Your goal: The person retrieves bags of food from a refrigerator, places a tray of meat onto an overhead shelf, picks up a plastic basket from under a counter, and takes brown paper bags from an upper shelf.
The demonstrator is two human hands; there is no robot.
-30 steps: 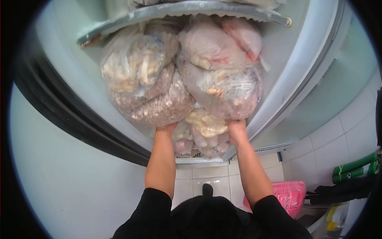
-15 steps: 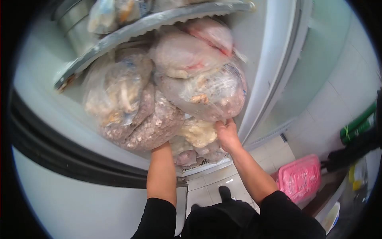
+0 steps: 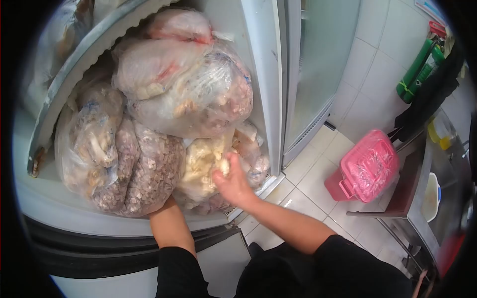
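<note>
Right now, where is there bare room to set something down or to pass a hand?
Floor tiles lie bare between the pale cabinet and the pink bin. A gap seems open between the upper bags and the cabinet's inner right wall. Lower bags crowd together near the right hand; the left hand is hidden.

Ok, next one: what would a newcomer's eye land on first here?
Probably the bulging clear bags heaped in the open cabinet, above all the red-streaked bag near the top. Next, the bare right hand by a yellowish bag low in the heap; the left hand is out of sight at a bag of greyish-pink bits. Then the bright pink lidded bin to the right, outside the cabinet.
</note>
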